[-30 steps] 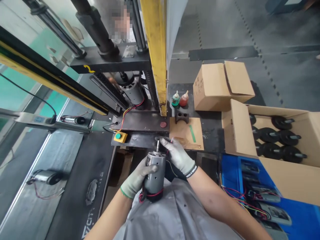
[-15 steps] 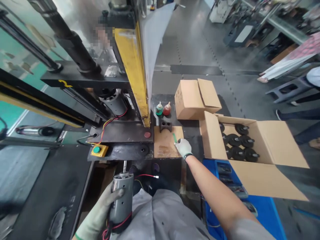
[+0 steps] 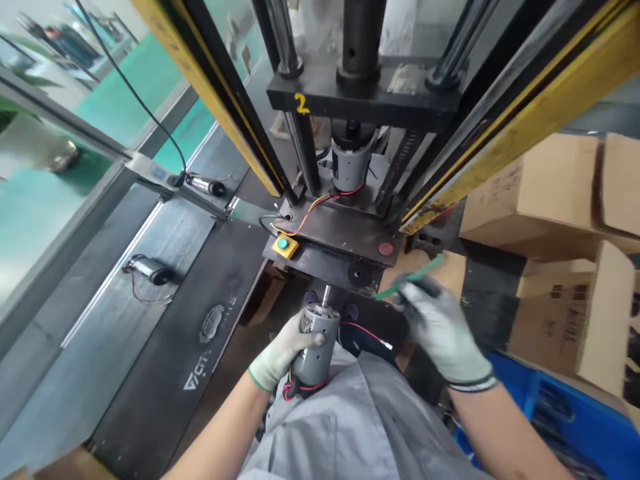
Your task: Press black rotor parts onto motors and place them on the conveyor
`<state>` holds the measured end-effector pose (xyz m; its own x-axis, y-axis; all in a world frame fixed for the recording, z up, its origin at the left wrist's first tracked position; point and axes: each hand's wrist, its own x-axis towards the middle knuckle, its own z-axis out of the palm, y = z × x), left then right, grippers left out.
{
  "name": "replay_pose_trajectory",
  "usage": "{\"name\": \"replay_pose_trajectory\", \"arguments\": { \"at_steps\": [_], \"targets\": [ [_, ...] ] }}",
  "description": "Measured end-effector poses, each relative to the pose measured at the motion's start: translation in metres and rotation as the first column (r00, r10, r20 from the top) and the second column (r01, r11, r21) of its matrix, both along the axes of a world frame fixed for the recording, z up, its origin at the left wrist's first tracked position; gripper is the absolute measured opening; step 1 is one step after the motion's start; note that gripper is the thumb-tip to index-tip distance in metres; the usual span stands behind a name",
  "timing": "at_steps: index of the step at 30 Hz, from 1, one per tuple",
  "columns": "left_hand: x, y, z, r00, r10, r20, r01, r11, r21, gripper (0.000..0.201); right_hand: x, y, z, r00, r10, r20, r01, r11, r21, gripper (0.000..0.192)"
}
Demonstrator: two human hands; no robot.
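Observation:
Gloved, my left hand [image 3: 285, 350] is wrapped round a grey cylindrical electric motor [image 3: 319, 347], held close to my body with its shaft pointing up. Red and yellow wires hang from the motor, one ending in a white connector. My right hand [image 3: 435, 327], also gloved, grips a thin green stick [image 3: 417, 277], perhaps a brush or marker, whose kind I cannot make out for blur. The stick lies to the right of the motor shaft, apart from it. Ahead, a second grey motor [image 3: 350, 163] stands upright inside a press [image 3: 363, 97] marked 2.
A yellow box with a green button [image 3: 285, 245] sits on the press's front edge. Motors [image 3: 150, 270] lie on the conveyor [image 3: 165, 353] at left. Yellow-edged posts [image 3: 525, 127] flank the press. Cardboard boxes [image 3: 555, 193] and a blue crate [image 3: 585, 427] stand at right.
My view has swung left. My right hand has lifted the green stick off the cardboard and brought it leftward, nearer the motor. My left hand still holds the motor.

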<state>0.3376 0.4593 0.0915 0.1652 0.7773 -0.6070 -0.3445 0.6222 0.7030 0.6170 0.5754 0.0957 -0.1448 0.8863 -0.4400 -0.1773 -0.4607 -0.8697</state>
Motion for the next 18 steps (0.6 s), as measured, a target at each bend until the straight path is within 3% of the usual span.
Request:
{"name": "replay_pose_trajectory", "arguments": {
  "at_steps": [3, 6, 10, 14, 18],
  "targets": [
    [0.003, -0.001, -0.008, 0.999, -0.002, 0.032, 0.001, 1.000, 0.026, 0.063, -0.061, -0.010, 0.014, 0.971, 0.139, 0.196, -0.169, 0.975, 0.143, 0.028],
    [0.006, -0.003, -0.014, 0.999, 0.004, 0.047, -0.006, 0.999, 0.038, 0.061, -0.090, -0.008, 0.005, 0.890, 0.153, 0.429, -0.279, 0.928, 0.246, 0.027],
    [0.004, -0.005, -0.016, 0.997, 0.013, 0.070, -0.016, 0.999, 0.046, 0.064, -0.098, -0.005, -0.007, 0.795, 0.126, 0.594, -0.364, 0.882, 0.300, 0.017],
    [-0.001, -0.006, -0.014, 0.997, 0.025, 0.072, -0.026, 0.999, 0.018, 0.065, -0.101, -0.007, -0.012, 0.778, 0.161, 0.607, -0.413, 0.859, 0.302, 0.013],
    [-0.005, -0.007, -0.018, 0.996, 0.032, 0.078, -0.034, 0.999, 0.021, 0.063, -0.106, -0.008, -0.017, 0.804, 0.198, 0.561, -0.404, 0.874, 0.271, 0.013]
  ]
}}
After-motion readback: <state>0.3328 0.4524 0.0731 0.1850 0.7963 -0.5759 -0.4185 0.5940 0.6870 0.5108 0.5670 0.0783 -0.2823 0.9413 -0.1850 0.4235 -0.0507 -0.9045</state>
